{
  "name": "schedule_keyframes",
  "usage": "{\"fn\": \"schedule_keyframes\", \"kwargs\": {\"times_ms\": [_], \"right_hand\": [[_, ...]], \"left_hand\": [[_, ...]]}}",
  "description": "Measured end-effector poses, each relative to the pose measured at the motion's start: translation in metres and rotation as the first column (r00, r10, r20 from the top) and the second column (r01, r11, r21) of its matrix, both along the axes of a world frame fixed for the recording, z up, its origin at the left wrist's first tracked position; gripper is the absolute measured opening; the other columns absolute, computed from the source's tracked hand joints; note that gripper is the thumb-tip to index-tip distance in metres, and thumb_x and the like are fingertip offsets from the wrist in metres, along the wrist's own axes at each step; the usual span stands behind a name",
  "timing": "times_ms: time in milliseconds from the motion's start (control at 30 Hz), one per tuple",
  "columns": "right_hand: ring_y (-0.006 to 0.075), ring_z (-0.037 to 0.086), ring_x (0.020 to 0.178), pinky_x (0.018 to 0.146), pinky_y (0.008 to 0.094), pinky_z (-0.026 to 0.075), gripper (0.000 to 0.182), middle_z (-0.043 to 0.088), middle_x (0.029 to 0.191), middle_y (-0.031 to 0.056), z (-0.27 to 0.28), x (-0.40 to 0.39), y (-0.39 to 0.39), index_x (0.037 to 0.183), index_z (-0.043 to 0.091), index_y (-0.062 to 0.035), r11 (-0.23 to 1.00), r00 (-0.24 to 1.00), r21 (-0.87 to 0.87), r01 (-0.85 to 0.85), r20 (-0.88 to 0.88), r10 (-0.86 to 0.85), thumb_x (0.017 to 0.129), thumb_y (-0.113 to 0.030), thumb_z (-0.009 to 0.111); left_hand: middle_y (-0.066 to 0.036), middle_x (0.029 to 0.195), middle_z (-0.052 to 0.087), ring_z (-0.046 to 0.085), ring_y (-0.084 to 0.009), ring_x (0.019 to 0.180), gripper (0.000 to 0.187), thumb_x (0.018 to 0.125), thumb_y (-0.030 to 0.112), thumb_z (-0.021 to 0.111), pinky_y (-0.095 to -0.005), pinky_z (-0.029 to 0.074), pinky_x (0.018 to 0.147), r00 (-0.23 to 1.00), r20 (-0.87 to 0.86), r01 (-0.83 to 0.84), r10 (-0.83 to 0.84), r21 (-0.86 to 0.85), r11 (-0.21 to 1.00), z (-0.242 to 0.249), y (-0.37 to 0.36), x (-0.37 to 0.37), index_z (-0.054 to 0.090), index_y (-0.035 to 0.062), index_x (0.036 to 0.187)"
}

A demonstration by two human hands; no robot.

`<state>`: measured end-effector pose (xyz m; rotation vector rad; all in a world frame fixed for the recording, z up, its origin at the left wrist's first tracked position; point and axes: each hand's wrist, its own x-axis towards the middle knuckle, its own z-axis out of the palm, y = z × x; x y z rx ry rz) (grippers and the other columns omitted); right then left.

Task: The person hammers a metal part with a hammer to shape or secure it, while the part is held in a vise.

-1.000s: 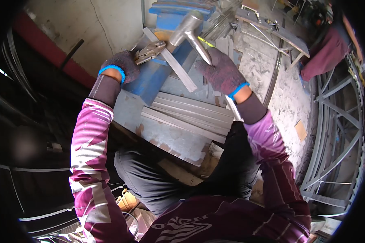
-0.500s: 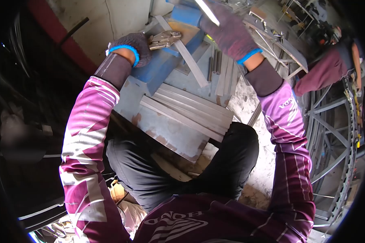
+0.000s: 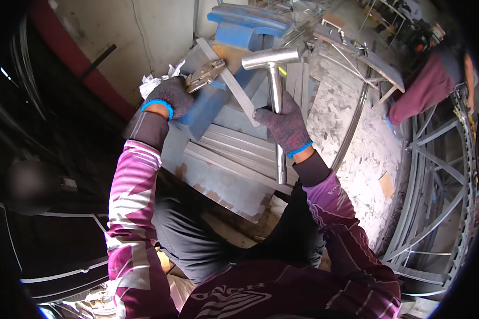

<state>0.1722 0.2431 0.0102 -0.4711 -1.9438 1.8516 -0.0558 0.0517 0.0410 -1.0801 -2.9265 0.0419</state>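
Observation:
My gloved left hand (image 3: 170,98) is closed around the handles of locking pliers (image 3: 205,75), whose jaws grip a flat metal strip (image 3: 230,85). The strip slants down to the right across a blue bench vise (image 3: 203,106). In my gloved right hand (image 3: 286,123) is a shiny metal hammer (image 3: 275,80), fingers wrapped around its shaft. The hammer's head points up and away from me, to the right of the strip, and its shaft end hangs over a stack of flat bars (image 3: 239,154). A crumpled white wrapping (image 3: 162,80) shows behind my left hand.
The flat bars lie on a worn metal plate (image 3: 218,186) before my knees. More bars (image 3: 303,87) stand beyond my right hand. At right are a low metal stand (image 3: 378,66), a welded steel frame (image 3: 436,175) and another person's maroon-clothed leg (image 3: 423,87).
My right hand has come down and toward me with the hammer, which now shows in full. My left hand and the pliers have shifted slightly, still on the strip.

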Motion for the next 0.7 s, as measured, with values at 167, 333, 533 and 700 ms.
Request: {"fn": "schedule_keyframes", "kwargs": {"times_ms": [167,333,533,700], "right_hand": [[0.0133,0.058,0.054,0.046,0.0292,0.047,0.036,0.060,0.073,0.0061,-0.031,-0.013,-0.004,0.098,0.050,-0.0059,0.999,0.993,0.035,0.011,-0.117,-0.007,0.078,-0.015,0.079],[0.0148,0.062,0.063,0.053,0.0299,0.052,0.031,0.059,0.075,0.0054,-0.021,0.019,-0.019,0.098,0.050,-0.0051,0.990,0.995,-0.123,-0.075,-0.075,0.066,0.080,-0.010,0.075],[0.0144,0.062,0.066,0.053,0.0299,0.052,0.027,0.055,0.081,0.0047,-0.021,0.043,-0.033,0.099,0.050,-0.0057,0.967,0.999,-0.251,-0.031,-0.031,0.025,0.082,-0.005,0.071],[0.0137,0.057,0.051,0.043,0.0279,0.047,0.037,0.059,0.082,0.0058,-0.024,0.045,-0.029,0.114,0.052,-0.0042,0.975,0.995,-0.218,-0.036,-0.101,0.014,0.081,0.000,0.069]], "left_hand": [[-0.027,0.103,0.070,0.067,-0.0434,0.099,0.037,0.086,0.028,0.058,-0.0476,0.052,0.090,0.999,0.032,0.018,-0.021,0.094,0.995,-0.024,-0.004,-0.027,0.068,-0.0025,0.105],[-0.031,0.104,0.067,0.064,-0.0464,0.103,0.037,0.085,0.026,0.060,-0.0497,0.052,0.090,0.980,0.179,-0.126,0.086,0.223,0.967,0.007,-0.007,-0.002,0.066,-0.0019,0.108],[-0.029,0.109,0.067,0.063,-0.0455,0.106,0.040,0.084,0.030,0.060,-0.0484,0.051,0.092,0.989,0.140,-0.073,0.051,0.155,0.985,-0.007,-0.006,-0.014,0.067,-0.0017,0.108],[-0.027,0.110,0.068,0.063,-0.0438,0.106,0.039,0.086,0.030,0.057,-0.0475,0.051,0.092,0.995,0.079,-0.061,0.055,0.069,0.996,-0.021,-0.002,-0.031,0.069,-0.0008,0.107]]}}
